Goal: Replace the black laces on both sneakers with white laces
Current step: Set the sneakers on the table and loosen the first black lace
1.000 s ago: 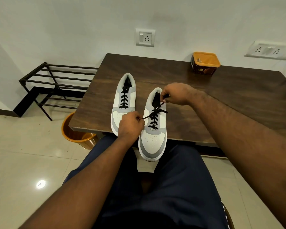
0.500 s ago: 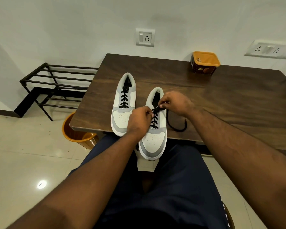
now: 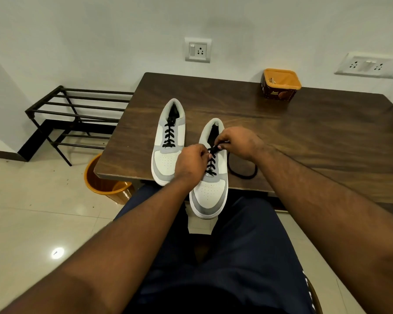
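A dark wooden bench [image 3: 304, 137] stands against a pale wall, with an orange tub [image 3: 281, 87] at its far edge and a black rack [image 3: 77, 116] on the floor beside it. Two sneakers lie heel-away, toes toward the person. The left sneaker [image 3: 169, 141] is fully laced in black. The right sneaker [image 3: 211, 177] overhangs the near edge, its long axis running straight out from the body, so both hands meet over its upper eyelets. The right hand [image 3: 238, 143] pinches the black lace [image 3: 211, 159] near the top crossing. The left hand [image 3: 192, 162] pinches it just beside, from the other side. A freed loop of lace [image 3: 243, 173] lies on the bench right of the shoe. No white laces are visible.
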A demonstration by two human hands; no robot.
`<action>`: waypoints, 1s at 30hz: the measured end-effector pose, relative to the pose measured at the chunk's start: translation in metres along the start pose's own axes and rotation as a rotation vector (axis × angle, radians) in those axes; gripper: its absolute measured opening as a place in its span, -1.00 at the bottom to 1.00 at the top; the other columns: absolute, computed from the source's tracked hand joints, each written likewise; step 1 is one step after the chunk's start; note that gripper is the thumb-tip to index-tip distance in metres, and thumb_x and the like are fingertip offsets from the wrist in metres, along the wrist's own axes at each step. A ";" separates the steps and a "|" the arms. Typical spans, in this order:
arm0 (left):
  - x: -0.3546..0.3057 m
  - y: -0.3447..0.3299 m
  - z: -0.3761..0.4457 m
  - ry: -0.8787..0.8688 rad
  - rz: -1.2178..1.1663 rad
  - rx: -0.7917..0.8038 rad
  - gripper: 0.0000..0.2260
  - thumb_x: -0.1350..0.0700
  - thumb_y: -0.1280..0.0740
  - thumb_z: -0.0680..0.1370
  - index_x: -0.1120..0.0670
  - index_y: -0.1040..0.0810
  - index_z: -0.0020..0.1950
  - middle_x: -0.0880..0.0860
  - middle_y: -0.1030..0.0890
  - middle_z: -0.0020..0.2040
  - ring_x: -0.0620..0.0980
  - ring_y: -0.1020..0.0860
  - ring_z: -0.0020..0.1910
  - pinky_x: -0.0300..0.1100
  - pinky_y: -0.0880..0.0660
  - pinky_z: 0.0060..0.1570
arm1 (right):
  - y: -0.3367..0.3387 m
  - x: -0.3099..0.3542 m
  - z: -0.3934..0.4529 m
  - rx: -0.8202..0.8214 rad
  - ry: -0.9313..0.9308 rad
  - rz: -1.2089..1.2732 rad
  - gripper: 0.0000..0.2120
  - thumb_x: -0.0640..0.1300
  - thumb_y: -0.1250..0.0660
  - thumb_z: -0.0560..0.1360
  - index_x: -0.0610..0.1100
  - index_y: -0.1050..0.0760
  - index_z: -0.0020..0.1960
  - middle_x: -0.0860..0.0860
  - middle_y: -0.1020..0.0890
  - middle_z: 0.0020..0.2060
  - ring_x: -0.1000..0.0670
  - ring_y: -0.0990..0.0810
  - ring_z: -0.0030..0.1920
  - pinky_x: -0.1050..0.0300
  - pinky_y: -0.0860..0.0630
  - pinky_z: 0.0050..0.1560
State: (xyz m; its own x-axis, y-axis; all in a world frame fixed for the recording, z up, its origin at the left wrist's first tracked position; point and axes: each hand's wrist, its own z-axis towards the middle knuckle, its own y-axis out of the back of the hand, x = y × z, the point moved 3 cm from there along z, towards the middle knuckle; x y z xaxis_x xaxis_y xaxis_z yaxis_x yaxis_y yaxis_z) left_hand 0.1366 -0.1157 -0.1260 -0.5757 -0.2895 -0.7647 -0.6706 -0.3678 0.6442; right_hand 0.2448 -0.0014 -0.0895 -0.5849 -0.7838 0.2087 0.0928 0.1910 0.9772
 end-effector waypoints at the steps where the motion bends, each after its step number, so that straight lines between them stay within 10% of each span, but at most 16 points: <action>1: 0.001 0.004 0.000 -0.003 0.032 0.007 -0.87 0.11 -0.36 0.57 0.12 -0.60 -0.15 0.06 -0.64 -0.20 0.07 -0.60 -0.18 0.00 -0.57 -0.10 | 0.002 -0.003 -0.002 -0.038 -0.014 0.007 -0.81 -0.14 -0.33 0.54 -0.02 -0.64 0.12 0.04 -0.66 0.03 0.02 -0.58 0.02 0.18 -0.38 -0.07; 6: 0.042 0.043 -0.002 0.083 0.245 -0.074 -0.87 0.12 -0.33 0.55 0.15 -0.61 -0.13 0.09 -0.63 -0.18 0.11 -0.59 -0.15 -0.05 -0.54 -0.14 | 0.034 -0.050 -0.017 -0.358 -0.267 0.190 -0.84 -0.18 -0.35 0.53 -0.15 -0.65 0.06 -0.08 -0.67 -0.01 -0.08 -0.60 0.01 0.05 -0.52 0.01; 10: 0.053 0.061 0.000 0.086 0.424 -0.026 -0.82 0.00 -0.40 0.44 0.03 -0.63 -0.01 0.05 -0.66 -0.03 0.13 -0.60 0.02 -0.03 -0.52 0.01 | 0.023 -0.057 -0.027 -0.222 -0.275 0.158 -0.73 -0.22 -0.37 0.49 -0.13 -0.60 0.19 -0.09 -0.61 0.13 -0.09 -0.56 0.15 0.09 -0.45 0.15; 16: -0.001 0.028 0.017 -0.205 0.070 0.094 -0.69 0.23 -0.31 0.55 0.10 -0.55 0.30 0.06 -0.56 0.28 0.01 -0.48 0.29 -0.22 -0.35 0.27 | -0.007 -0.011 -0.021 -0.255 -0.221 0.452 -0.79 -0.15 -0.41 0.50 -0.08 -0.63 0.13 0.03 -0.66 0.02 0.07 -0.59 0.01 0.07 -0.53 0.13; 30: 0.011 0.006 0.042 -0.136 0.042 0.219 -0.73 0.16 -0.56 0.38 0.04 -0.58 0.02 -0.02 -0.61 -0.10 -0.01 -0.59 -0.10 -0.12 -0.56 -0.05 | -0.038 0.016 -0.013 -0.218 -0.305 0.576 -0.90 -0.29 -0.35 0.48 -0.12 -0.54 -0.16 0.07 -0.49 -0.31 0.10 -0.44 -0.31 0.23 -0.39 -0.26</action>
State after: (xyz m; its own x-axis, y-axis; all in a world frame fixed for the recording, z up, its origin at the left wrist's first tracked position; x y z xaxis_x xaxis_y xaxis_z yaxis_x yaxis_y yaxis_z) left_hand 0.1064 -0.0836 -0.1303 -0.6531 -0.1736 -0.7371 -0.7214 -0.1533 0.6753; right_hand 0.2422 -0.0284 -0.1224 -0.5918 -0.3852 0.7081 0.5982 0.3790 0.7061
